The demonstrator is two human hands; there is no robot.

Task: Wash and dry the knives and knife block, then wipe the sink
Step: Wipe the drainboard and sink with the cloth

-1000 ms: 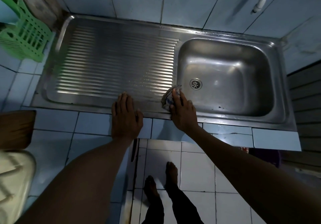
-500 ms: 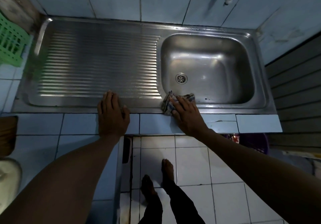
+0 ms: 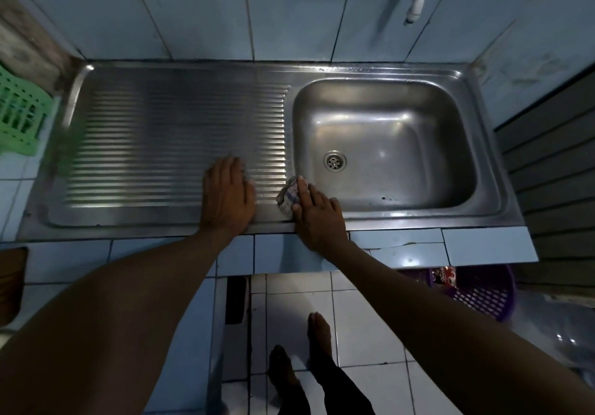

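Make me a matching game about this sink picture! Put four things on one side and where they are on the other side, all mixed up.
Things:
1. checked cloth
2. green basket
3. drain
4. purple basket

Places:
A. in the bottom of the sink basin
B. under the right hand, at the basin's near left corner
C. on the floor below the counter, to the right
D. at the far left edge, beside the drainboard

Pairs: 1-B, 2-D, 3-A, 4-C

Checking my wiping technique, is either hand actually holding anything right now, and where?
Neither grips anything. The right hand presses flat on the cloth, covering its near side; the left hand rests flat on the drainboard.
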